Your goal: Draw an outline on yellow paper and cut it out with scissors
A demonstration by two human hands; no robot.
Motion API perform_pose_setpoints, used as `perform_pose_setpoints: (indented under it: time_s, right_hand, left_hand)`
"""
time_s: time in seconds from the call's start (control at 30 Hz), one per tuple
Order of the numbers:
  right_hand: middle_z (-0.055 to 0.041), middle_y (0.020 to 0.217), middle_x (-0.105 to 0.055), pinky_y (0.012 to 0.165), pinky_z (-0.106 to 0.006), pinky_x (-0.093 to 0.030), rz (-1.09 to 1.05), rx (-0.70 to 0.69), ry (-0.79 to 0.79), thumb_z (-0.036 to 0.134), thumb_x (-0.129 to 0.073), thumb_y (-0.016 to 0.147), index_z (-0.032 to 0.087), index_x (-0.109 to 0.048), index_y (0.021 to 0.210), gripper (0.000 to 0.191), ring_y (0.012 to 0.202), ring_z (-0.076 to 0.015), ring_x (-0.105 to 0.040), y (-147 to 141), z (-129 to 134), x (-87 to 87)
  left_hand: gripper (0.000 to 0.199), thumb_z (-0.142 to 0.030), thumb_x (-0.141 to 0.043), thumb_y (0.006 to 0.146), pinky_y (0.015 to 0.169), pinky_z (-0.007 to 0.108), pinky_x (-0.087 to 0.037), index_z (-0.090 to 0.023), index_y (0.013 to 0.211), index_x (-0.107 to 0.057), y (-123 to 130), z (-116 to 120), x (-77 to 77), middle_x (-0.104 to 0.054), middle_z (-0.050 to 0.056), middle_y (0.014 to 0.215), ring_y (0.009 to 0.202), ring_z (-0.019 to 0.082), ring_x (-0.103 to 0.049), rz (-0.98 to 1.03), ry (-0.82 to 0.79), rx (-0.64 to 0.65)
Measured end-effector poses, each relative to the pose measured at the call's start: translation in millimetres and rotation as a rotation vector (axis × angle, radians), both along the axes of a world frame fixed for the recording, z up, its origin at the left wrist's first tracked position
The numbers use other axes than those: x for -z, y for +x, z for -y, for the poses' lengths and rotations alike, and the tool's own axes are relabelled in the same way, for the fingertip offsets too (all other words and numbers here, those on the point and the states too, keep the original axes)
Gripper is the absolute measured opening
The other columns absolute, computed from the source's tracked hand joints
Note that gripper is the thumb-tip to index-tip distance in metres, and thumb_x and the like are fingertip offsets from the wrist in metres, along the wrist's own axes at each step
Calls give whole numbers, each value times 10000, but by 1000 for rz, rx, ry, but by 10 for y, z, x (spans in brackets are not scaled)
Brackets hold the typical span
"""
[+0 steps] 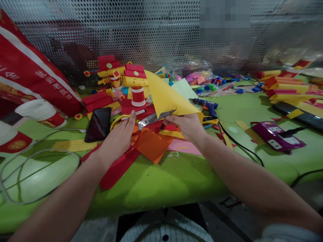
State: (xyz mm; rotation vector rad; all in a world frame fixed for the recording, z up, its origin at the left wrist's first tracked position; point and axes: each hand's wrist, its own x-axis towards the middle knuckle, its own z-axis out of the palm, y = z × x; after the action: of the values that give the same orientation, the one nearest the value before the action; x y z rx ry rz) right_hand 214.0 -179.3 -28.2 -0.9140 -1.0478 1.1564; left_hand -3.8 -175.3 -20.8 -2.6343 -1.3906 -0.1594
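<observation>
L hand [121, 134] grip curled round scissors [150, 119] handles; R hand [188, 126] grip pinched on lower edge of yellow sheet [171, 95], held above tabletop [189, 178]. Blades at pencil curve; sheet mostly whole, curve not cut free afaict, cut depth n/a. Cup figure [138, 95] behind looks approx done. Orange paper [153, 146] + scraps crowd underneath; phone [98, 125] L, glue gun [208, 105] R.

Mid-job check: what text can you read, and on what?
"老凤祥", apparently, ending the smaller line on the red bag; its start is unclear.
Larger characters at the bag's left: cut off, not surely readable.
Gold emblem on the lower-left cup: too blurred.
</observation>
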Motion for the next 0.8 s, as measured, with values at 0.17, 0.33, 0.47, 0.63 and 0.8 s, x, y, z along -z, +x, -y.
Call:
perform_pose_setpoints:
  time_s: [0.17,0.33,0.47,0.63,0.8]
  right_hand:
    - [4,746,-635,639,-330,-542,14,36,14,323,-773,475,222,-634,755,329,661,-149,-588,-28,16,-12]
    - [9,760,-637,660,-344,-556,-5,49,54,308,-782,481,231,-640,807,363,698,-162,-603,-48,7,34]
    - [12,777,-644,680,-354,-562,-20,69,55,304,-794,479,236,-639,844,402,736,-174,-612,-72,19,35]
    - [14,760,-644,733,-382,-555,-20,71,0,336,-798,485,265,-651,877,424,778,-186,-608,-102,51,4]
    - [9,767,-643,735,-369,-550,-43,77,23,348,-775,522,262,-649,894,402,757,-173,-601,-118,50,49]
  left_hand:
    - [801,7,-374,729,928,390,-444,-86,1433,-3,18,14,0,-490,196,1292,1175,263,-497,4,-22,-22]
    - [807,0,-397,729,896,390,-457,-88,1434,-13,45,21,-3,-526,190,1243,1125,269,-533,-26,-54,-68]
    - [811,2,-413,726,878,379,-463,-85,1433,-26,63,31,-10,-528,191,1240,1104,271,-544,-31,-81,-88]
    - [802,-7,-405,736,851,377,-474,-91,1434,-18,59,37,-5,-558,186,1199,1045,261,-579,1,-51,-61]
    - [777,-24,-384,757,812,373,-488,-103,1437,-15,66,45,9,-575,175,1171,1002,252,-596,24,-70,-64]
